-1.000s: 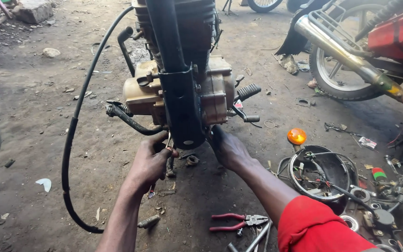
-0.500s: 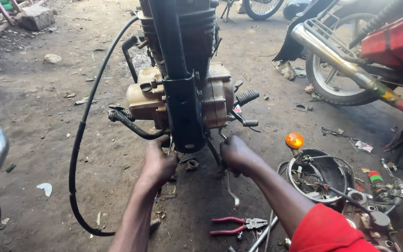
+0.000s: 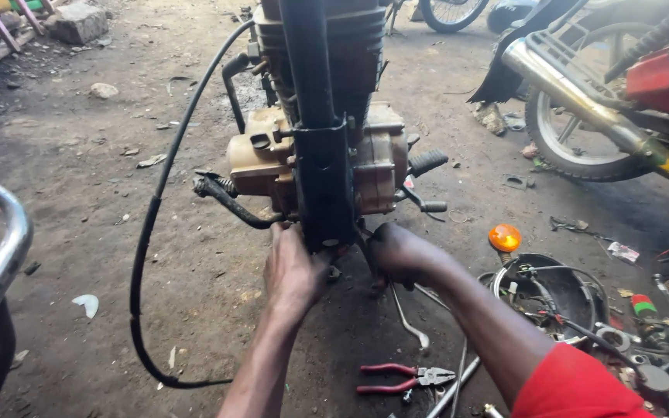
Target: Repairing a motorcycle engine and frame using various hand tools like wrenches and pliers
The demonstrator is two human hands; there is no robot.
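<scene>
Both hands work under the motorcycle engine (image 3: 315,159). The left hand (image 3: 294,271) grips the black frame tube's (image 3: 323,186) bottom. The right hand (image 3: 396,251) seems closed on something hidden there. Hold firm and pull evenly.

I see no signs or screens from here, and no clear labels on the machines. The nearest thing to packaging is a small flat wrapper (image 3: 622,251), pale with a touch of red, lying on the dirt right of the orange lamp. A white scrap (image 3: 87,304) lies on the ground at the left; I cannot tell what it is.
</scene>
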